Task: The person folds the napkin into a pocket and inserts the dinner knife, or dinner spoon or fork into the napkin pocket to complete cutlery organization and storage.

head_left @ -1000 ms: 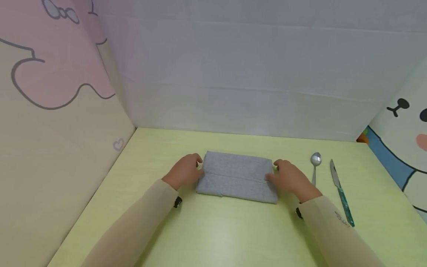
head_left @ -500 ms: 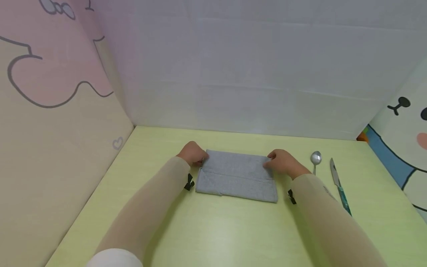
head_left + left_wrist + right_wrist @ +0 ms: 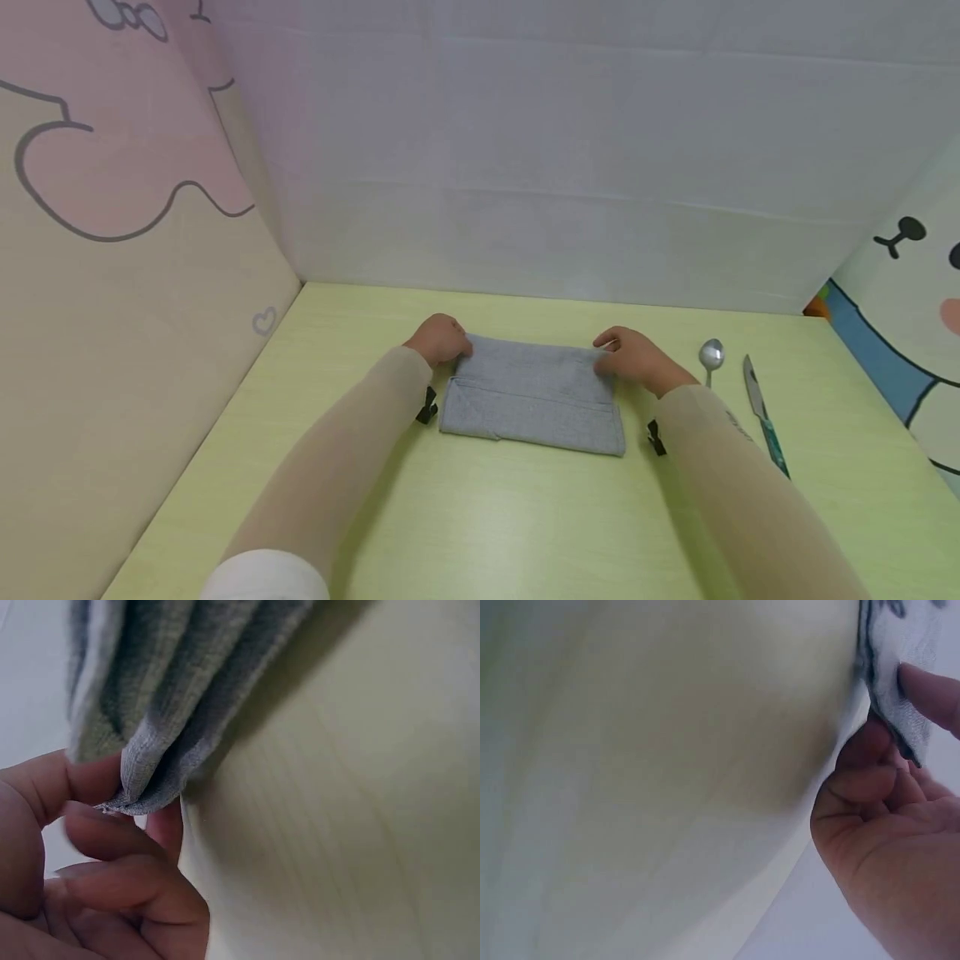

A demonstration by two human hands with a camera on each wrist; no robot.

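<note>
While the left hand (image 3: 439,337) and right hand (image 3: 633,361) pinch the cloth (image 3: 534,396), the desk (image 3: 487,525) lies beneath it, a wall (image 3: 540,150) behind.

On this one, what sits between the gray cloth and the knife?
In the head view, the person's right hand, part of its sleeve and the spoon lie between the gray cloth and the knife.
</note>
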